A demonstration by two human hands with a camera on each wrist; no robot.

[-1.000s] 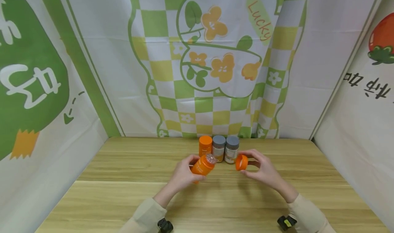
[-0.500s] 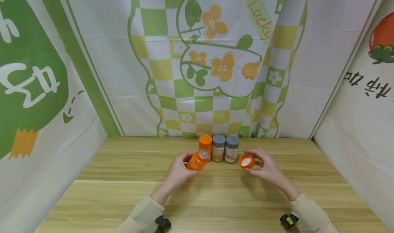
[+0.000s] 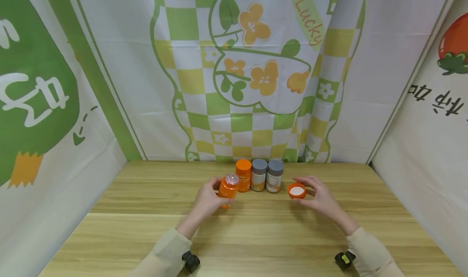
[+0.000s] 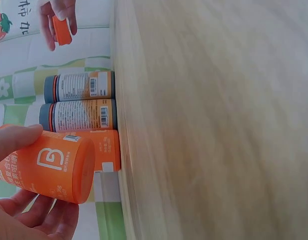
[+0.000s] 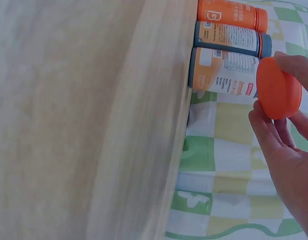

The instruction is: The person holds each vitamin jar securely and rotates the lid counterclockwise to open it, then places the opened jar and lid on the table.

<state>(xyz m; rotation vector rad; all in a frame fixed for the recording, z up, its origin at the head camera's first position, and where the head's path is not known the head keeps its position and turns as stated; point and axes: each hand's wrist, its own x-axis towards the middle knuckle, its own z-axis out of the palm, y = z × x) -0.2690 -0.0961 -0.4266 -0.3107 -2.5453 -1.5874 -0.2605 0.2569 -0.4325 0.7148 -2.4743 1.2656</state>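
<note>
A checked cloth (image 3: 263, 138) is hanging behind the table (image 3: 256, 236); at the table's back a row is standing upright, the orange jar (image 3: 243, 177) on the left, the middle grey-lidded jar (image 3: 259, 177) just beside it, the outer grey-lidded jar (image 3: 274, 177) on the right. The left grip (image 3: 209, 198) is curling, thumb opposite fingers, round the open jar (image 3: 227, 191), which is tilting slightly above the table, in front and to the left of the row, its silvery top facing up; the right grip (image 3: 319, 195) is pinching the orange cap (image 3: 297, 190) above the table, right of the row, its white inside showing.
</note>
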